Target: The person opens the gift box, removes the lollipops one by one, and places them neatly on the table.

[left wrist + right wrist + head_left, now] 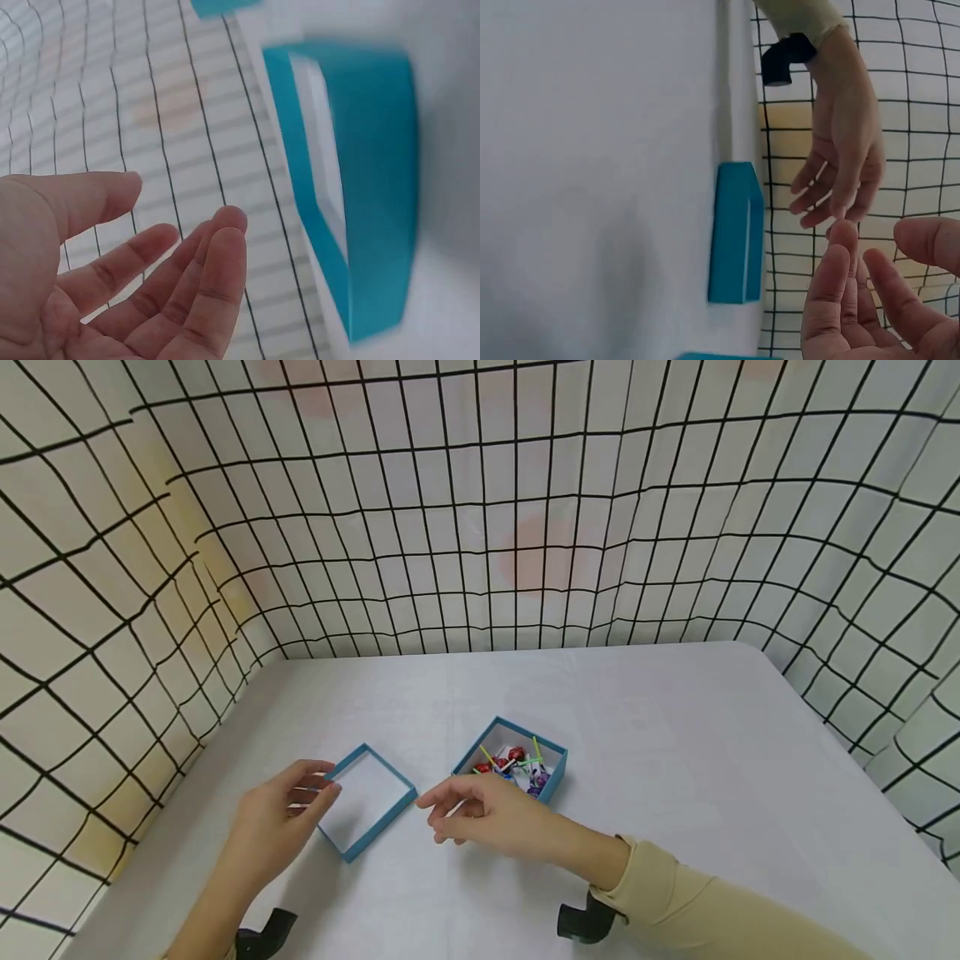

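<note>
A shallow blue-edged tray or box lid (381, 827), white inside, lies on the table left of the middle. Right of it stands a blue box (557, 777) with several wrapped lollipops (517, 755) in it. My left hand (273, 818) hovers by the lid's left side; the left wrist view shows a gap between its loosely bent fingers (214, 300) and the lid. Between lid and box, my right hand (487, 814) hangs above the table, fingers relaxed and holding nothing. It hides the box's near corner in the head view.
A white-covered table (675, 793) carries both blue containers. White sheeting with a black net (487, 518) encloses its back and sides. Black wrist mounts (585, 922) sit beneath both wrists.
</note>
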Action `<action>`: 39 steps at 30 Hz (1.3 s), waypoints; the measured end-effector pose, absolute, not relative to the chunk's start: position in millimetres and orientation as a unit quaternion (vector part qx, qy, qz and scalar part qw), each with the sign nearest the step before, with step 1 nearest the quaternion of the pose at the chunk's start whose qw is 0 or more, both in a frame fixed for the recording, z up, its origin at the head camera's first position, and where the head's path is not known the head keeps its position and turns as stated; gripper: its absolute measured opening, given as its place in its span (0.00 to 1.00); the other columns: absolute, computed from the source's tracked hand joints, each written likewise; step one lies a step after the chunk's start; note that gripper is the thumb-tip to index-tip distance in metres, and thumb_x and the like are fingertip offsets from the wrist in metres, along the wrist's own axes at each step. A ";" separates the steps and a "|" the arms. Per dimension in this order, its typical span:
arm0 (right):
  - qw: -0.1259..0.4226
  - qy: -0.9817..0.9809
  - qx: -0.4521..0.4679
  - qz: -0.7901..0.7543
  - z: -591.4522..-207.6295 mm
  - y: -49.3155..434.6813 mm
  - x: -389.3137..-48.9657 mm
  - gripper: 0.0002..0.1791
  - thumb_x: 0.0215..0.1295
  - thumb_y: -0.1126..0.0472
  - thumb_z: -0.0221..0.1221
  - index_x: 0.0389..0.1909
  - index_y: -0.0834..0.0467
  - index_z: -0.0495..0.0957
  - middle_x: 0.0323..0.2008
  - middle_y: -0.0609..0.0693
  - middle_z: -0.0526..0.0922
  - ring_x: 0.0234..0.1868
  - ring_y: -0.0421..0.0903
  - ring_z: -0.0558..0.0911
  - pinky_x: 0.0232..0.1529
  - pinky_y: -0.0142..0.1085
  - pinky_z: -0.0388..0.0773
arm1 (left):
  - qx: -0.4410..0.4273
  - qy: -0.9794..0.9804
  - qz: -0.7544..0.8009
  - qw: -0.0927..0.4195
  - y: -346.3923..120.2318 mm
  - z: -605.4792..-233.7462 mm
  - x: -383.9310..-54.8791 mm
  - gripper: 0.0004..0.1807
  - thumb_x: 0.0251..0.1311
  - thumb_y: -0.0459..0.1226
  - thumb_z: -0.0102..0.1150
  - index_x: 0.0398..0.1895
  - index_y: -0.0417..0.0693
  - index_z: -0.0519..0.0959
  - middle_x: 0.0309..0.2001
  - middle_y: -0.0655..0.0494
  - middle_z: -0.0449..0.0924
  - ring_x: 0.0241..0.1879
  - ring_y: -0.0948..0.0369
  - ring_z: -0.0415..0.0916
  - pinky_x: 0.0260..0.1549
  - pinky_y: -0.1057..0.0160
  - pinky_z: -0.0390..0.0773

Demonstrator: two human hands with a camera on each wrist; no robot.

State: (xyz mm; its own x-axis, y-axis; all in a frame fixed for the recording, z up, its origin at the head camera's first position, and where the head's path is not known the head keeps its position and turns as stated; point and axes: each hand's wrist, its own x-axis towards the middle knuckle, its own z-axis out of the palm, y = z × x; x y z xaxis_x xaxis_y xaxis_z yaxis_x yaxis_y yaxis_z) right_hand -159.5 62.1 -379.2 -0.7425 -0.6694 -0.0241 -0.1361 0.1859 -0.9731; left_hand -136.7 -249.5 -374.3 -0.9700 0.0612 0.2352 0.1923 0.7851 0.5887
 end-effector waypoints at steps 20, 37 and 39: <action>0.154 0.834 -0.252 -0.466 -327.0 144.0 -231.1 0.17 0.80 0.57 0.61 0.63 0.59 0.82 0.46 0.53 0.87 0.44 0.47 0.86 0.46 0.40 0.86 | -0.144 -0.868 -0.474 -0.026 -158.6 -404.3 -156.3 0.30 0.75 0.41 0.65 0.78 0.63 0.72 0.65 0.43 0.84 0.60 0.51 0.88 0.54 0.51 0.89; 0.201 0.843 -0.309 -0.391 -348.6 134.0 -271.9 0.14 0.78 0.64 0.61 0.59 0.61 0.85 0.47 0.64 0.88 0.47 0.59 0.90 0.54 0.51 0.89 | -0.137 -0.847 -0.511 -0.053 -134.5 -424.6 -169.5 0.29 0.77 0.38 0.62 0.79 0.54 0.70 0.62 0.42 0.84 0.61 0.46 0.86 0.54 0.48 0.89; 0.205 0.840 -0.316 -0.390 -351.9 131.8 -273.5 0.14 0.78 0.64 0.60 0.58 0.62 0.85 0.45 0.65 0.88 0.45 0.60 0.90 0.52 0.51 0.89 | -0.133 -0.844 -0.516 -0.057 -133.3 -425.3 -170.7 0.29 0.78 0.38 0.62 0.79 0.53 0.70 0.61 0.42 0.84 0.60 0.46 0.87 0.52 0.52 0.90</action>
State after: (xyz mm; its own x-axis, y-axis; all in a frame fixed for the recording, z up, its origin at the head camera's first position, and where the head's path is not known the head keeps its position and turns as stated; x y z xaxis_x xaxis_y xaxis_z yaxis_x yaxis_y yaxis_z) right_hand -273.5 131.8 -351.9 -0.7159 -0.6913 -0.0983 -0.3716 0.4964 -0.7845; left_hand -170.7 -133.3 -425.3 -0.9583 0.2828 0.0419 0.1662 0.4317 0.8866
